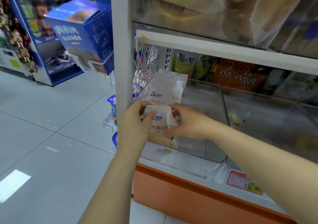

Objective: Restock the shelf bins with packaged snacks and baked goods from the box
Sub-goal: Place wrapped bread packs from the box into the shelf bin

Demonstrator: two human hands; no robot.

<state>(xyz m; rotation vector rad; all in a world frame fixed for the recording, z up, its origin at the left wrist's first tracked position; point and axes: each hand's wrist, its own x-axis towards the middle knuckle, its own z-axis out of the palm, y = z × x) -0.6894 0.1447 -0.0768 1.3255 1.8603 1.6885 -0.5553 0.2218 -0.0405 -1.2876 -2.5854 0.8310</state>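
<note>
Gripping a white bread packet [159, 119], blue logo blurred, are left hand [135, 122] and right hand [188, 122].

Two bare forearms reach forward and converge, left hand [136, 120] and right hand [187, 122] facing each other at the same height, fingers and thumbs curled, gripping opposite sides of one packet [159, 120].

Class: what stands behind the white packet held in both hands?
A second white packet stands behind the held packet, inside the clear bin. Its lower part is covered by that packet.
</note>
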